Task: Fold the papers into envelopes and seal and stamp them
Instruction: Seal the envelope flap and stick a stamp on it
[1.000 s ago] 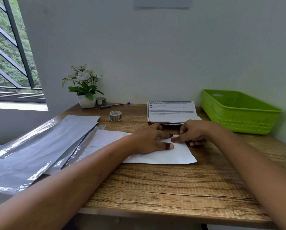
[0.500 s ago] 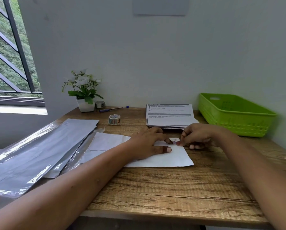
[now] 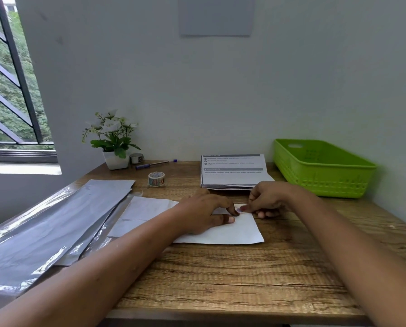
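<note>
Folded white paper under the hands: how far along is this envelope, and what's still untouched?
Done: the folded white paper lies flat on the desk. In hand: the left hand presses it down while the right hand pinches something small at its top edge, too small to identify. Left: the printed stack looks unfolded, and the green basket shows no finished envelopes.

We cannot read the blurred print on the booklet (image 3: 232, 169) at twelve o'clock. Our left hand (image 3: 204, 214) hides the middle of the white paper (image 3: 235, 230), and the silver sheets (image 3: 51, 230) at nine o'clock run off the frame's edge, covering another paper's (image 3: 145, 212) left side.
</note>
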